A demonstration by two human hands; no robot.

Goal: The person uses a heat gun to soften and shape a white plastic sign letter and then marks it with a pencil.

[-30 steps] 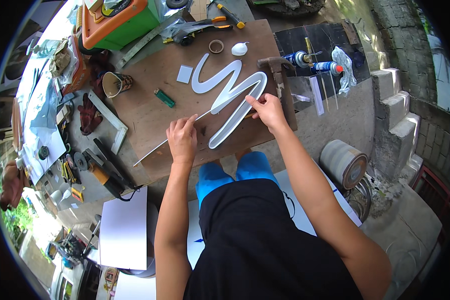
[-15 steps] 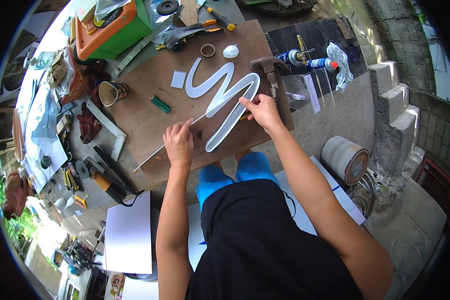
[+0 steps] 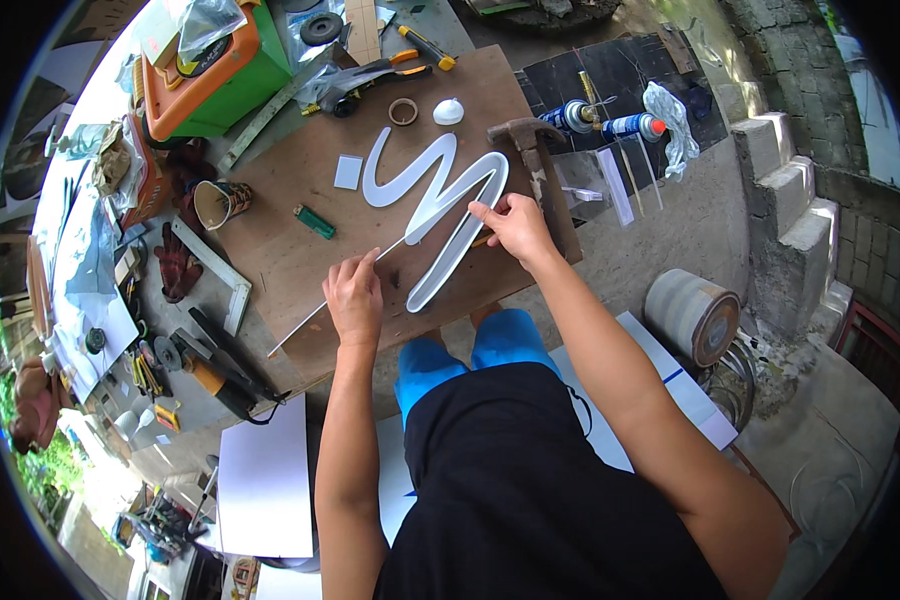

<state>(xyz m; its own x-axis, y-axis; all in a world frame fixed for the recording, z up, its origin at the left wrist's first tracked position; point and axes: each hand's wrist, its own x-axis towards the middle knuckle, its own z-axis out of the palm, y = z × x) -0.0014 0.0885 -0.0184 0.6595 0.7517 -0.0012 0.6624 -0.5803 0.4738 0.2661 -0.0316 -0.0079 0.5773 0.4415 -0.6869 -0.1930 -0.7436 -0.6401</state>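
Observation:
A white, curvy letter-like piece (image 3: pixel 395 190) with zigzag strokes lies on the brown board (image 3: pixel 270 255). Thin upright walls edge its right-hand stroke. My right hand (image 3: pixel 518 232) pinches the wall of that stroke between thumb and fingers. A narrow white strip (image 3: pixel 298 334) runs from the piece's middle down to the left. My left hand (image 3: pixel 354 298) is closed on this strip, its fingers partly hiding it. Just right of the piece lies a hammer (image 3: pixel 538 165), its head at the top. A green lighter (image 3: pixel 315 222) and a small white square (image 3: pixel 348 172) sit left of it.
Beyond the piece are a tape ring (image 3: pixel 391 112) and a white rounded lump (image 3: pixel 448 111). A paper cup (image 3: pixel 232 200), metal square (image 3: pixel 210 262) and angle grinder (image 3: pixel 210 378) lie left. Spray cans (image 3: pixel 630 127) are at right; a green-orange toolbox (image 3: pixel 235 95) stands far left.
The whole view has shifted slightly. Both hands keep nearly the same grips on the strip and the letter-like piece; the right hand's fingers sit slightly differently.

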